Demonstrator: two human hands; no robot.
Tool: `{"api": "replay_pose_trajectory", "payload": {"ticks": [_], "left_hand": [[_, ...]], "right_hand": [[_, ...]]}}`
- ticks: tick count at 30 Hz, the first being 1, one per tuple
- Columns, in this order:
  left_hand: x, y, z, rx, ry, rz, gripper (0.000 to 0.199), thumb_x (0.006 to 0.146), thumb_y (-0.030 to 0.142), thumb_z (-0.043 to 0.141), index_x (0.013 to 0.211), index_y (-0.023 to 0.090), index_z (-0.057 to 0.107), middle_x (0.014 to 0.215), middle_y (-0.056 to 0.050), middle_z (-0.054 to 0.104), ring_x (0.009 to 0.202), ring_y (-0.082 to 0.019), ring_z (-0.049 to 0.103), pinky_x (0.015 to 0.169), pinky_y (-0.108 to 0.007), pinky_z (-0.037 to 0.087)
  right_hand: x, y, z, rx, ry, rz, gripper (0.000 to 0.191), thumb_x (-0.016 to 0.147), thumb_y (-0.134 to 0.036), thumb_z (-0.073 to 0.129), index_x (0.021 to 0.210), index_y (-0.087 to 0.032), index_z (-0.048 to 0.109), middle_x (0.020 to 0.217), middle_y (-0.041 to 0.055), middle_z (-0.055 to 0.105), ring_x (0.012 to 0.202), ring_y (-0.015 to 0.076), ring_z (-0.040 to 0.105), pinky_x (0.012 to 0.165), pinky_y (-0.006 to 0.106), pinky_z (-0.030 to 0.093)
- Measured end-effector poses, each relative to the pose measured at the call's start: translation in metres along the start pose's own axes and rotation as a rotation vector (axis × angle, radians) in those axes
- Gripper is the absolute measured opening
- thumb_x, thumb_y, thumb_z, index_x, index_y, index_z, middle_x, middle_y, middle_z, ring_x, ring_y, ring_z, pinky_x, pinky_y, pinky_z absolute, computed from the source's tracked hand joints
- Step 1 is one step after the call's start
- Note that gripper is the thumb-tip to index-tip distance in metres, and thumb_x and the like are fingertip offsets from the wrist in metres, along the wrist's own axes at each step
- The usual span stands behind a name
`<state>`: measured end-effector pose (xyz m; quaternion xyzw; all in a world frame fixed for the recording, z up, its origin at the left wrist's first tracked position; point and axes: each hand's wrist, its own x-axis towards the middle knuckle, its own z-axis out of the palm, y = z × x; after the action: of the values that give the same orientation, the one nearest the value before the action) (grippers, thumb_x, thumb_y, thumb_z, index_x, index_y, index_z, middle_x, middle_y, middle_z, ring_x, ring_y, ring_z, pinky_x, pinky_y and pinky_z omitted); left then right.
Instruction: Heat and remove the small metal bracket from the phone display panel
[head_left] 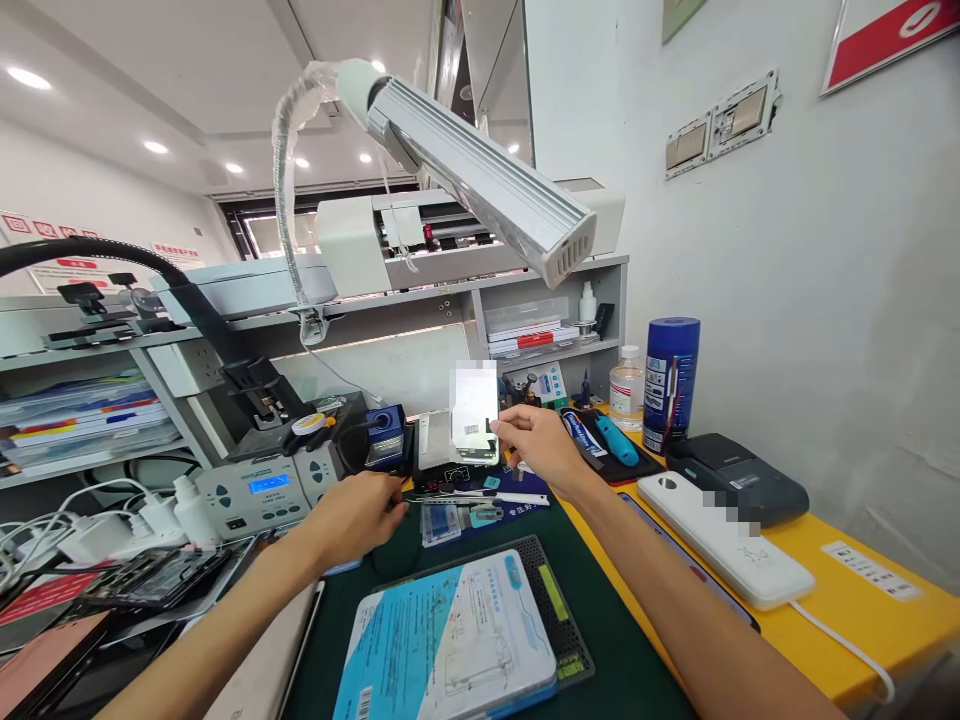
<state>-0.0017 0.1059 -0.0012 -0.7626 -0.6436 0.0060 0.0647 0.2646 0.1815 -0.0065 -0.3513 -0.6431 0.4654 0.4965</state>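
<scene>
Right hand pinching a white phone display
Thin rectangle; whether the curled left hand holds anything, I can't tell.

Panel is white, mat dark green, table yellow, box blue and white with line-drawing print, pad dotted black, can blue, lamp silver, shelf grey, handle turquoise.

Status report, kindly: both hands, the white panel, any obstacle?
Right hand: fingertips at lower right edge of white panel. Left hand curled near slim tools, grip unclear. Panel roughly upright. Tools lie before it, perhaps slightly in the way.
</scene>
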Motion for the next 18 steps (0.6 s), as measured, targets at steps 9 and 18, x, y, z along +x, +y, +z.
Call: {"api": "replay_pose_trajectory", "payload": {"ticks": [9, 18], "left_hand": [[-0.045, -0.031, 0.001, -0.136, 0.042, -0.006, 0.036, 0.095, 0.019, 0.035, 0.113, 0.024, 0.066, 0.127, -0.006, 0.059, 0.109, -0.024, 0.062, 0.091, -0.031, 0.048], [-0.074, -0.029, 0.007, -0.190, 0.160, -0.173, 0.037, 0.095, 0.051, 0.043, 0.079, 0.020, 0.054, 0.091, -0.004, 0.059, 0.071, -0.022, 0.057, 0.065, -0.034, 0.042]], "right_hand": [[-0.005, -0.004, 0.009, 0.074, -0.084, 0.020, 0.024, 0.083, -0.036, 0.070, 0.089, -0.013, 0.070, 0.086, 0.0083, 0.067, 0.072, 0.0140, 0.061, 0.049, 0.020, 0.053], [-0.007, -0.002, 0.011, 0.054, -0.077, 0.043, 0.027, 0.082, -0.039, 0.071, 0.089, -0.012, 0.069, 0.077, 0.0061, 0.064, 0.067, 0.0131, 0.058, 0.049, 0.021, 0.051]]}}
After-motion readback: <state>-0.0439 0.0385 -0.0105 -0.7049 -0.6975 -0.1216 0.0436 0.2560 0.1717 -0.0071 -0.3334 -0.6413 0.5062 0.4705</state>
